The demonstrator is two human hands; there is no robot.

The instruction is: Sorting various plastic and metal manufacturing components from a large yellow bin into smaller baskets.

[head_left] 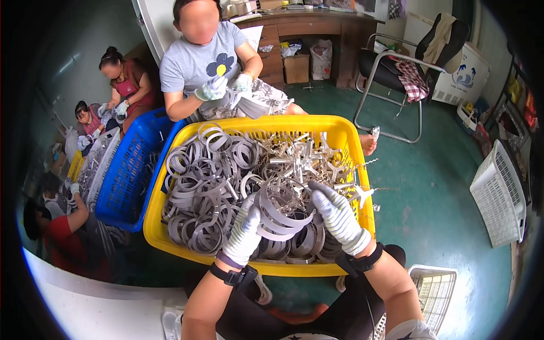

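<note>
A few grey metal rings (281,220), nested together, are held up over a yellow plastic basket (156,226). My left hand (242,235), in a striped knit work glove, is closed on their left side. At their right edge, my right hand (339,221), gloved alike, has its fingers bent and pressed together against the metal; the exact contact is partly hidden. Below and to the left lies a heap of similar rings (198,187). Shiny three-armed metal parts (297,158) and curly metal shavings fill the basket's far right.
Across the basket sits a co-worker (212,73) in gloves, handling a grey piece. A blue basket (127,175) adjoins on the left, with more people working beyond. A metal-framed chair (396,79) and a white basket (498,192) stand right; another pale basket (433,294) is near my right forearm.
</note>
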